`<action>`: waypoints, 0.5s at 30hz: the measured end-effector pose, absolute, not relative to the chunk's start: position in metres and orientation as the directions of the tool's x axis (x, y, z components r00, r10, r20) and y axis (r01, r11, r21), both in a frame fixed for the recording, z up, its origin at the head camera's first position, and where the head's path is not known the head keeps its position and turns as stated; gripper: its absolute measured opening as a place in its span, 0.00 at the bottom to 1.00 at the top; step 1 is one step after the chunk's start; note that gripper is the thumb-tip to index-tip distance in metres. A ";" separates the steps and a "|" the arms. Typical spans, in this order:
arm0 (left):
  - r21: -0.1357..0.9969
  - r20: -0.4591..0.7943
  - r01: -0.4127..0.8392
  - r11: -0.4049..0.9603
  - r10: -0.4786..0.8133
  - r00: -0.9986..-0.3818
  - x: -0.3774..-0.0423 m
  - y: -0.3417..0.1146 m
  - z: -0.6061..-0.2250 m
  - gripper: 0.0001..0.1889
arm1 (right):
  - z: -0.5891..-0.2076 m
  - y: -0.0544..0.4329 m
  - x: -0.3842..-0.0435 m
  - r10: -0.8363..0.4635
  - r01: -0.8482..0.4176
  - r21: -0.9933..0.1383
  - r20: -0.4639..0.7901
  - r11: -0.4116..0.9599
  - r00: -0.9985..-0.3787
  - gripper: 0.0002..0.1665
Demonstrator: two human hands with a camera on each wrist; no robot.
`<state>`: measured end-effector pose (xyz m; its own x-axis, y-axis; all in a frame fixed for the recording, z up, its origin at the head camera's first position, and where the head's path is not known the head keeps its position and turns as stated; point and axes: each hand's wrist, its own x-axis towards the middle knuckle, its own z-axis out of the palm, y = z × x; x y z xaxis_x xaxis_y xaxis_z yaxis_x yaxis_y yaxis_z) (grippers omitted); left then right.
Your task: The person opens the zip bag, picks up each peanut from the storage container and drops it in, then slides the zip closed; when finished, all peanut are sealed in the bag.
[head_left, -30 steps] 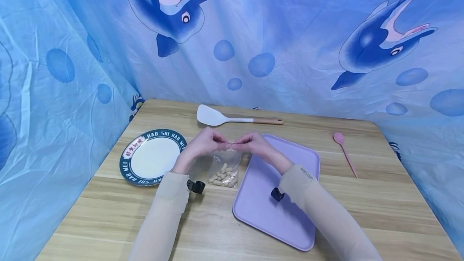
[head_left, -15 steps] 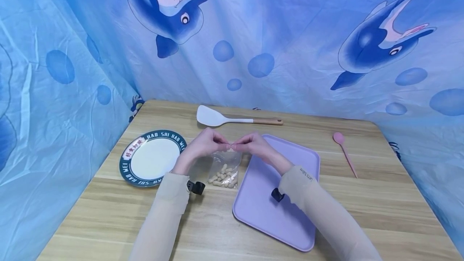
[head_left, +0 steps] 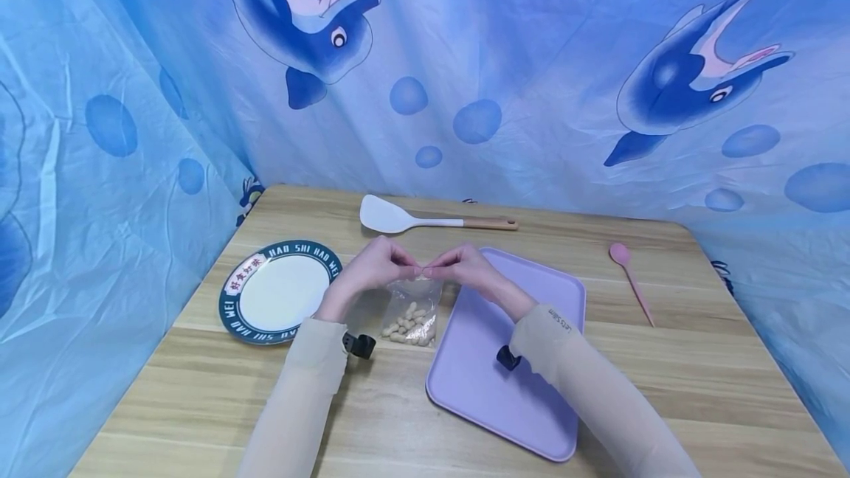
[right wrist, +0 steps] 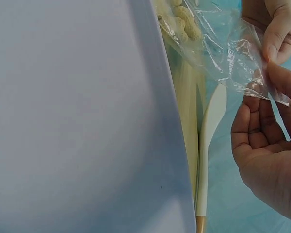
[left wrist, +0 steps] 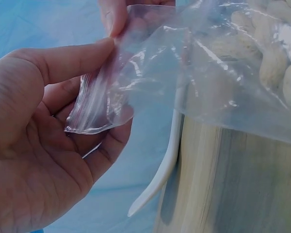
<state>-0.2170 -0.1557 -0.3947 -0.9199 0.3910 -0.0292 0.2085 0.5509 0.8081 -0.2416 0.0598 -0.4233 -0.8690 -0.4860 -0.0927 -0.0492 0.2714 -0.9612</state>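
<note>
A clear zip bag (head_left: pixel 409 307) holds several unshelled peanuts (left wrist: pixel 273 63), gathered in its lower part. My left hand (head_left: pixel 374 264) pinches the bag's zip edge between thumb and fingers, as the left wrist view (left wrist: pixel 53 116) shows up close. My right hand (head_left: pixel 468 271) pinches the same top edge, its thumb tip touching or almost touching the left thumb. From the right wrist view the right hand (right wrist: pixel 271 145) has its fingers curled behind the zip strip. Whether the zip is sealed at the fingertips I cannot tell.
Left of the bag lies a white plate (head_left: pixel 282 293) with a dark green lettered rim. A lilac tray (head_left: pixel 498 382) lies under my right forearm. Behind the hands rests a white spatula (head_left: pixel 388 215) with a wooden handle. A pink spoon (head_left: pixel 631 279) lies at the right.
Both hands keep their pinch on the bag's top edge with hardly any movement. The whole head view has shifted very slightly.
</note>
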 end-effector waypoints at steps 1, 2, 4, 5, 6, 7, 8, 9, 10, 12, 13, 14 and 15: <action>0.810 -0.027 0.208 0.548 0.389 -0.921 -0.217 -0.155 -0.395 0.04 | -0.424 0.059 -0.242 -0.480 -0.043 -0.961 -0.097 0.272 -0.872 0.12; 0.812 -0.024 0.208 0.545 0.387 -0.922 -0.217 -0.155 -0.395 0.04 | -0.424 0.059 -0.242 -0.472 -0.035 -0.961 -0.103 0.274 -0.875 0.12; 0.811 -0.018 0.211 0.546 0.384 -0.923 -0.217 -0.154 -0.396 0.04 | -0.425 0.058 -0.242 -0.462 -0.027 -0.962 -0.106 0.271 -0.880 0.12; 0.810 -0.016 0.213 0.547 0.383 -0.924 -0.217 -0.154 -0.395 0.04 | -0.426 0.058 -0.242 -0.458 -0.026 -0.963 -0.104 0.269 -0.883 0.12; 0.808 -0.015 0.215 0.548 0.384 -0.923 -0.217 -0.153 -0.396 0.04 | -0.426 0.058 -0.242 -0.455 -0.024 -0.964 -0.104 0.266 -0.884 0.12; 0.806 -0.012 0.220 0.549 0.387 -0.922 -0.217 -0.153 -0.396 0.04 | -0.425 0.058 -0.242 -0.453 -0.023 -0.965 -0.103 0.263 -0.885 0.12; 0.803 -0.008 0.227 0.552 0.390 -0.921 -0.217 -0.153 -0.396 0.05 | -0.425 0.058 -0.242 -0.452 -0.023 -0.965 -0.102 0.262 -0.886 0.12; 0.800 -0.004 0.233 0.553 0.393 -0.920 -0.218 -0.153 -0.397 0.05 | -0.425 0.058 -0.241 -0.452 -0.027 -0.965 -0.098 0.262 -0.887 0.12; 0.798 0.000 0.239 0.553 0.397 -0.918 -0.218 -0.153 -0.397 0.05 | -0.425 0.058 -0.241 -0.450 -0.030 -0.964 -0.095 0.263 -0.888 0.13; 0.798 0.003 0.246 0.550 0.404 -0.915 -0.218 -0.153 -0.398 0.05 | -0.424 0.058 -0.241 -0.445 -0.034 -0.962 -0.094 0.271 -0.891 0.13; 0.801 0.003 0.246 0.545 0.408 -0.913 -0.219 -0.153 -0.398 0.05 | -0.424 0.058 -0.241 -0.441 -0.037 -0.960 -0.092 0.276 -0.893 0.13; 0.804 0.003 0.246 0.541 0.411 -0.912 -0.219 -0.153 -0.399 0.05 | -0.424 0.058 -0.240 -0.438 -0.042 -0.958 -0.090 0.283 -0.894 0.14; 0.806 0.001 0.246 0.538 0.414 -0.910 -0.219 -0.154 -0.399 0.05 | -0.423 0.057 -0.240 -0.437 -0.047 -0.956 -0.088 0.289 -0.895 0.14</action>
<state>-0.2189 -0.1539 -0.3990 -0.9104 0.4136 0.0015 0.2457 0.5379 0.8064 -0.2400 0.0573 -0.4234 -0.8953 -0.4367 -0.0882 -0.0469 0.2894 -0.9561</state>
